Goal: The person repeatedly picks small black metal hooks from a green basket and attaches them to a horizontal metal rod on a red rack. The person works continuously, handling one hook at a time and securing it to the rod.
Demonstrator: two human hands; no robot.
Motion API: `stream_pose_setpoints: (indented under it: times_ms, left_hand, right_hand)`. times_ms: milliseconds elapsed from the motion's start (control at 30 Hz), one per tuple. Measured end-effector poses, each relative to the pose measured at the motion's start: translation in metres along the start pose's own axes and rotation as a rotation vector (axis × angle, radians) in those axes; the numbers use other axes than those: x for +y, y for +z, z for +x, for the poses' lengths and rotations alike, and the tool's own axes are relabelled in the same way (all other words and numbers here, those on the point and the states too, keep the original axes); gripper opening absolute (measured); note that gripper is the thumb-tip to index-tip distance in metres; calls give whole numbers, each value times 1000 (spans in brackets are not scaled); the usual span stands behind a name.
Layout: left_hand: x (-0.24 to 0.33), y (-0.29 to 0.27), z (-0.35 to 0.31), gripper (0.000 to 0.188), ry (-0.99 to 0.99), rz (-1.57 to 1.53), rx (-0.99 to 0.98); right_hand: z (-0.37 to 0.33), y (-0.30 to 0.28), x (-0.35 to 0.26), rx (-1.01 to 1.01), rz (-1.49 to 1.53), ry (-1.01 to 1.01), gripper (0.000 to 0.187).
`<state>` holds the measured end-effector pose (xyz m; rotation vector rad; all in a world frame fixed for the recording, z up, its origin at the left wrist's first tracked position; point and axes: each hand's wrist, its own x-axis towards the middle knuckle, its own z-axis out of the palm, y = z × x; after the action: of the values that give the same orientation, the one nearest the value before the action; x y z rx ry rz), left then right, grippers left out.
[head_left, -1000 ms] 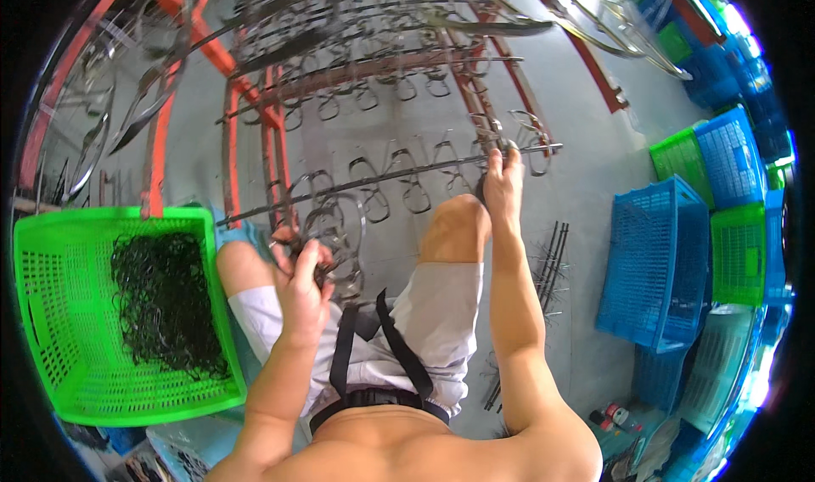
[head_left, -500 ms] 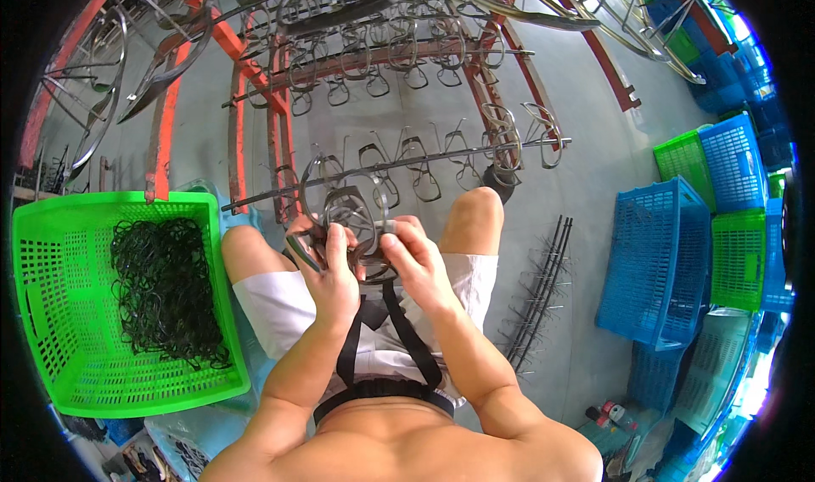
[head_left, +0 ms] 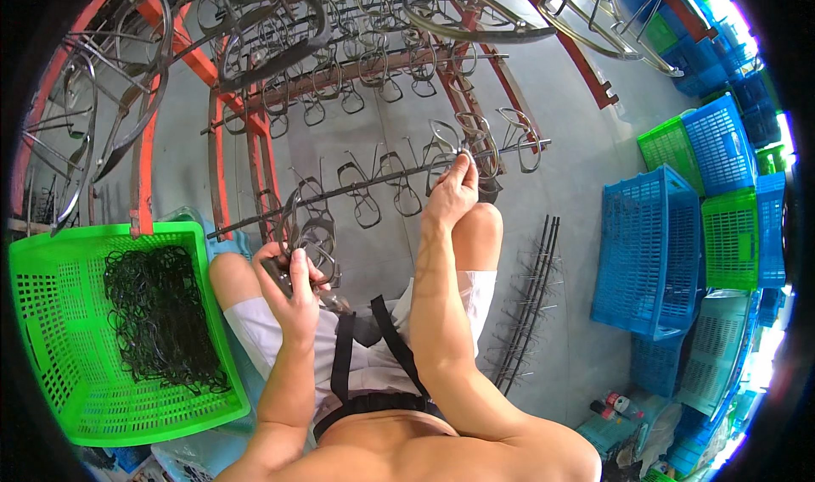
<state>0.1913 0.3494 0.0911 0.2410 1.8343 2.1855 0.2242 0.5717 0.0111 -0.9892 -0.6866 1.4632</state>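
My left hand point(head_left: 293, 288) is closed around several thin dark looped pieces that look like glasses frames point(head_left: 316, 238), held above my left thigh. My right hand point(head_left: 454, 192) reaches forward, fingers pinched on one similar glasses frame point(head_left: 445, 132) at the right part of a dark horizontal rod point(head_left: 373, 182). Along this rod hang several more frames on thin prongs. Whether the pinched frame sits on a prong is hidden by my fingertips.
On the left, a green basket point(head_left: 64, 389) holds a tangled pile of black frames point(head_left: 161, 321). Red metal racks point(head_left: 144, 164) with hanging frames stand ahead. Spare pronged rods point(head_left: 531, 299) lie on the floor to the right, near blue crates point(head_left: 641, 257).
My hands were together over my lap at the frames. My right hand has moved forward and right to the rod; my left hand, still holding frames, has shifted left.
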Motion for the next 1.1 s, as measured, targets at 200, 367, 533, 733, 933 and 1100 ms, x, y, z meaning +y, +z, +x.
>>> stream_pose_setpoints:
  times_ms: [200, 367, 533, 733, 933, 1100]
  left_hand:
    - [1, -11, 2, 20, -144, -75, -45]
    - [3, -14, 2, 24, -235, -91, -65]
    - [7, -15, -1, 31, -278, -63, -75]
    - [4, -27, -3, 37, -275, -150, -137]
    - [7, -27, -1, 42, -295, -291, -188]
    - [2, -29, 0, 44, -273, -378, -259]
  right_hand:
    - [7, 5, 0, -74, 38, 144, 19]
    - [12, 3, 1, -107, 66, 199, 17]
    - [11, 3, 2, -186, 59, 192, 17]
    - [-7, 6, 1, -280, -296, 28, 22]
    - [-7, 7, -9, -313, -532, 3, 23]
    - [3, -2, 1, -355, -544, -60, 25]
